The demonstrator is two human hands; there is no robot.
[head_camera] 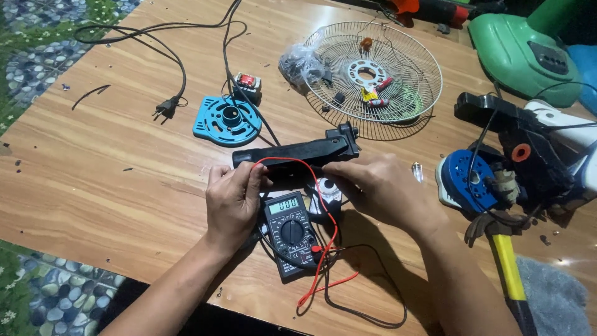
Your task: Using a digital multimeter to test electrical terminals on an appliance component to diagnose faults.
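— So, left hand?
— Pinching the thin red probe lead against the long black plastic housing, mid-table on the wooden tabletop.
— And right hand?
— Resting closed over the housing's near edge; can't tell what's gripped. Just above the black digital multimeter

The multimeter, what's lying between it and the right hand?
In the head view, a small round black-and-silver part sits between the multimeter and the right hand, crossed by the red test lead.
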